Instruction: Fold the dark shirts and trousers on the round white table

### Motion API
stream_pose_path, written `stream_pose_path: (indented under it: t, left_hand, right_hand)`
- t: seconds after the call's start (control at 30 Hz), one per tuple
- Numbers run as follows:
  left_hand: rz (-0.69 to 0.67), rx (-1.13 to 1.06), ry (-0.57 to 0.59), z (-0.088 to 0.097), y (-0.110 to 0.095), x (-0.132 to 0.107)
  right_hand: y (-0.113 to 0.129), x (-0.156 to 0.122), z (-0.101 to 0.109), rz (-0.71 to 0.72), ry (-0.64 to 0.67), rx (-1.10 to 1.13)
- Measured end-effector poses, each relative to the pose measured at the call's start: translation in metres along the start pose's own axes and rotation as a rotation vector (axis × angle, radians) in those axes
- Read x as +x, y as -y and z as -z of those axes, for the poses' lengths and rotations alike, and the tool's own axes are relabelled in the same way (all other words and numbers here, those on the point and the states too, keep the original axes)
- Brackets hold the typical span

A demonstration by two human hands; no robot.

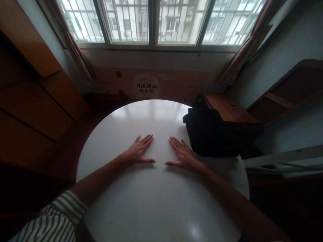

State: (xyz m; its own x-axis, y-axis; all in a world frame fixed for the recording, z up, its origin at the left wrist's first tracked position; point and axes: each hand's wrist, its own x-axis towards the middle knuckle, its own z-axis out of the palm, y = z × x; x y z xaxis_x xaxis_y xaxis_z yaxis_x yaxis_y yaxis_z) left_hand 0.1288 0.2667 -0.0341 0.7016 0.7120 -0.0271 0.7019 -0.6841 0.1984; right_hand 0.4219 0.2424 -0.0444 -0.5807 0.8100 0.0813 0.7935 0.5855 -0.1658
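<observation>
Both palms face down on a round white table [156, 198]. My left hand [139, 150] lies flat left of the middle, fingers stretched out and thumb spread to the right. Mirroring it, my right hand [183, 154] rests flat with its thumb pointing left. A gap of bare tabletop separates the two hands, and neither holds anything. Just beyond my right hand, a folded black cloth item [209, 134] lies on the table's right edge; its exact kind is too dark to make out.
A brown wooden cabinet [37, 97] stands at left. Behind the table, a printed cardboard panel [176, 84] leans under the barred window [151, 23]. A wooden side table [227, 106] and a wood-framed panel [290, 90] are at right. Curtains [242, 50] hang beside the window.
</observation>
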Motion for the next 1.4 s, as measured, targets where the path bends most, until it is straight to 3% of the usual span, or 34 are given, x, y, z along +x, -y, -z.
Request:
stream_pose_path:
  t: [1.4]
  left_hand:
    - [-0.003,0.017,-0.033,0.002,-0.0024,0.0017]
  right_hand:
    - [-0.003,0.004,-0.0051,-0.023,0.009,-0.036]
